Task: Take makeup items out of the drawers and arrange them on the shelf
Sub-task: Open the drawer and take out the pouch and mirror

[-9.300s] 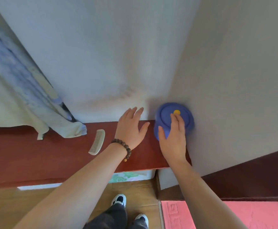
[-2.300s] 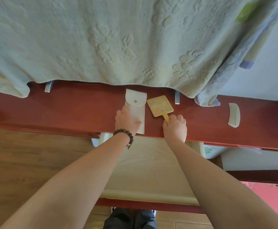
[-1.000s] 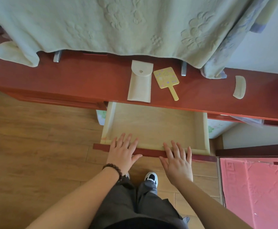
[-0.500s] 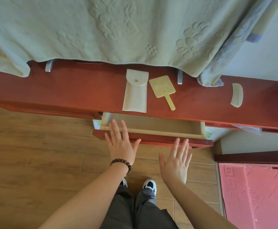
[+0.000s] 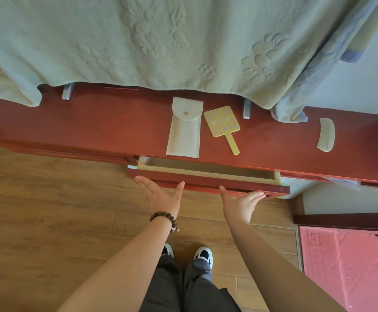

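- Shelf (image 5: 93, 124): I see the white pouch (image 5: 183, 131), yellow hand mirror (image 5: 223, 124) and comb (image 5: 326, 135) lying on it.
- Drawer (image 5: 206, 180): open a crack below the pouch.
- My left hand (image 5: 161, 194) and right hand (image 5: 239, 204): flat, fingers spread against the drawer front, holding nothing.

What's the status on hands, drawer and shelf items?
Left hand and right hand open, flat on drawer front. Drawer nearly shut. Pouch, hand mirror, comb on shelf. Nothing in the way.
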The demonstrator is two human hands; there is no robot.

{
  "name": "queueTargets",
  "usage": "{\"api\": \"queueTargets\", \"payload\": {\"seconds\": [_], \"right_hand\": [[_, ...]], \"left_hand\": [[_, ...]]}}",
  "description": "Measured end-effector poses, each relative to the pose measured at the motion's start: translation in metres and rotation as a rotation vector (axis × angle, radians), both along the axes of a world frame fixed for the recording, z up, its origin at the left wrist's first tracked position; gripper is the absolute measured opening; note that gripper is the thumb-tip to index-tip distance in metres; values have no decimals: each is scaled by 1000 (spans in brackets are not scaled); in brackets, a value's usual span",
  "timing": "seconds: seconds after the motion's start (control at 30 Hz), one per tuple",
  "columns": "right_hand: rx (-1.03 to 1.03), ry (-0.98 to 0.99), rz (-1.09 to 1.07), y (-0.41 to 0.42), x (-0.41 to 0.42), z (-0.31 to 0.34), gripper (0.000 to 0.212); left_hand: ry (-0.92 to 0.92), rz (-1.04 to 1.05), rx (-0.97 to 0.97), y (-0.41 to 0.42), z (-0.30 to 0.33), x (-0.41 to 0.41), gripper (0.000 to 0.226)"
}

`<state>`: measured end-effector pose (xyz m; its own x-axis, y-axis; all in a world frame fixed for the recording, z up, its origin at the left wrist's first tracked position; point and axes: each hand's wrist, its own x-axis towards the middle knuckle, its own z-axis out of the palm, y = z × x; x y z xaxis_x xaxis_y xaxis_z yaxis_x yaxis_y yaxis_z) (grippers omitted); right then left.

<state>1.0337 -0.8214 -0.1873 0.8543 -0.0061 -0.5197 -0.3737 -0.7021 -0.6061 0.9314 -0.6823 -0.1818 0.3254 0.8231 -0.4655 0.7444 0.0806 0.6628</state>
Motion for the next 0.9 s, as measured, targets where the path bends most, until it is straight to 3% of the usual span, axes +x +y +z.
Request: {"api": "queueTargets", "payload": {"seconds": [0.27,0.47,0.7,0.9], "right_hand": [[-39,-40,185,-3,36,0,106],[-72,-9,349,-10,57,5,103],[-84,-46,354,-15,52,12,92],[-11,-53,447,0,17,23,75]], "left_hand": [[-154,-22,-82,25,2,11,110],[-137,-117,-174,51,6,15,106],[-142,-80,-88,50,14,-2,96],[-41,-6,56,44,32,-43,66]]}}
